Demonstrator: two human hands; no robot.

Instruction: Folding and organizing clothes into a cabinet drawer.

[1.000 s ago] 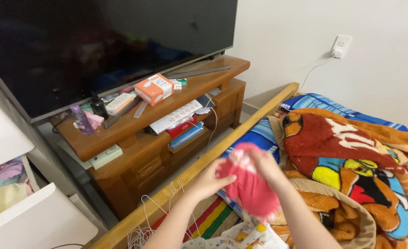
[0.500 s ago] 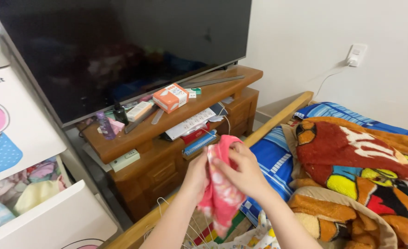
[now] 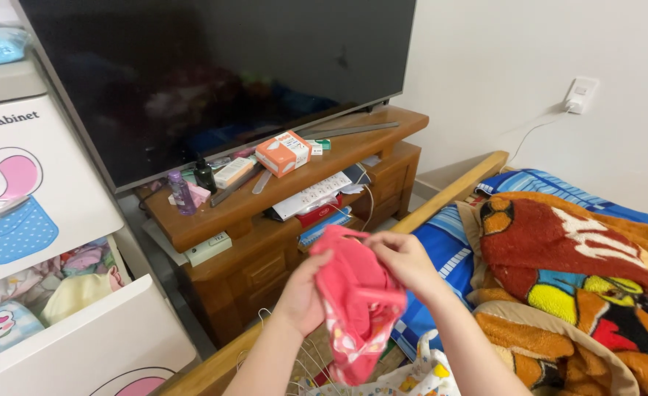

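Note:
Both my hands hold a small pink garment (image 3: pixel 357 304) with a white pattern on its lower part, lifted in front of me over the wooden bed rail (image 3: pixel 441 202). My left hand (image 3: pixel 302 297) grips its left side from behind. My right hand (image 3: pixel 405 260) pinches the top right edge. The cloth hangs down between my forearms.
A white plastic drawer cabinet (image 3: pixel 67 345) stands open at the left, with folded clothes inside. A wooden TV stand (image 3: pixel 265 242) holds a large dark television (image 3: pixel 214 73), an orange box (image 3: pixel 284 152), bottles and papers. A colourful blanket (image 3: pixel 573 271) covers the bed on the right. Wire hangers (image 3: pixel 295 359) lie below my hands.
The view has swung left, showing more of the cabinet. My hands have turned and spread the pink garment, now held wider and slightly lower.

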